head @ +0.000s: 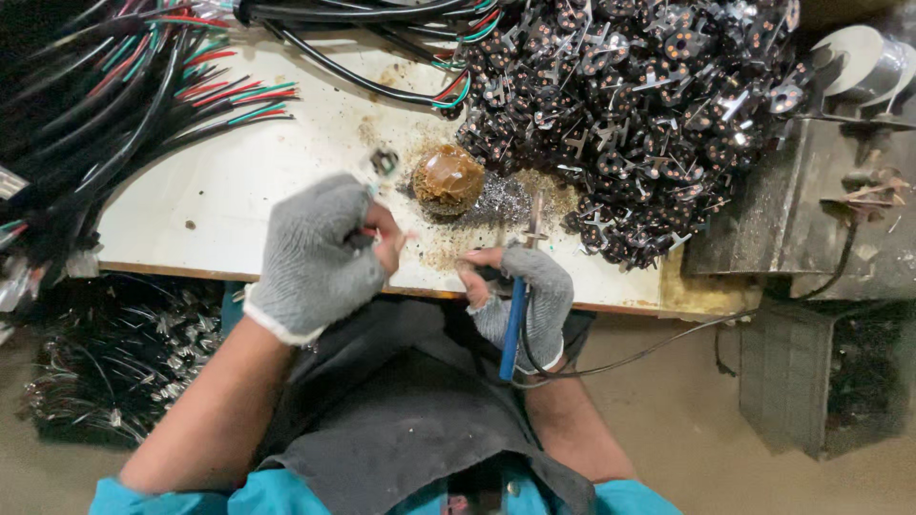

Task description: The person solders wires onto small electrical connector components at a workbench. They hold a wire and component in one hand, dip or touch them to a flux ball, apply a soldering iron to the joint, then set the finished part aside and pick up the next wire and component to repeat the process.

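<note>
— How do my hands sit?

— My left hand (315,253), in a grey fingerless glove, is raised with the fingers curled in and the thumb and fingertips pinched together. The bare forearm runs down to a teal sleeve.

— And the other?

— My right hand (525,296), gloved alike, is closed in a grip, with the wrist bent inward.
</note>
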A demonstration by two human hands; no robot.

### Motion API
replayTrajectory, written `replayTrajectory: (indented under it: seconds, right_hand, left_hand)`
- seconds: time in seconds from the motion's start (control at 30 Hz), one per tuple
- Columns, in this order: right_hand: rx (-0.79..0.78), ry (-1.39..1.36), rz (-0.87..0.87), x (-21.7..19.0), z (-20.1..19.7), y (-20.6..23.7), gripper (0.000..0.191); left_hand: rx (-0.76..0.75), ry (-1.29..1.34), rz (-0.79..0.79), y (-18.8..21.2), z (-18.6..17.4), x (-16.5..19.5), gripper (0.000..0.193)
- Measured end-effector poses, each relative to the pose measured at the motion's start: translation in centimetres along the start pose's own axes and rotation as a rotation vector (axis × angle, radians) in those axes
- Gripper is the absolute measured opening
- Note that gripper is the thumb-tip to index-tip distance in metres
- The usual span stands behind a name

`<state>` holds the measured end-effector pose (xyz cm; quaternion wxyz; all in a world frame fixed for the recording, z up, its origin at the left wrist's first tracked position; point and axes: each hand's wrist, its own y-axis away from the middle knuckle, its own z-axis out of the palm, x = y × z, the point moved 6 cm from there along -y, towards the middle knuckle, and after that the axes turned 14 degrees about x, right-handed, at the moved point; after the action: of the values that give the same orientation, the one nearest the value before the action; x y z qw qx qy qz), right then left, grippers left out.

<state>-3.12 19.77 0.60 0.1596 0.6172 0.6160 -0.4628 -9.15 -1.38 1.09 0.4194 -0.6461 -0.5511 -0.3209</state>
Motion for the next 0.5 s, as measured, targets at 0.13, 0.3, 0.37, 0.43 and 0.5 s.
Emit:
replayTrajectory:
  seconds: [0.13, 0.3, 0.37, 0.43, 0.5]
  right_hand:
    - [-0.046, -0.084, -0.2, -1.0, -0.3, 0.4, 0.038]
    - [-0.037, -0.539, 0.258, 1.2, 0.5, 1.8, 0.035]
    - [-0.054, -0.52, 0.34, 1.6, 0.7, 2.1, 0.03]
    - [-0.027, -0.198, 0.057, 0.4, 0.1, 1.3, 0.022]
    - [-0.092, -0.21, 0.041, 0.0, 0.1, 0.4, 0.021]
  left_hand:
    - [-0.373, 0.288, -0.294, 3.6, 1.2, -0.6, 0.01]
    - [-0.531, 0.583, -0.612, 6.5, 4.4, -0.7, 0.008]
    - [-0.583, 0.508, -0.65, 6.7, 4.9, -0.5, 0.009]
    - [-0.527, 0.383, -0.47, 5.7, 4.1, 0.5, 0.012]
    - [-0.361, 0.207, -0.072, 4.0, 2.2, 2.6, 0.014]
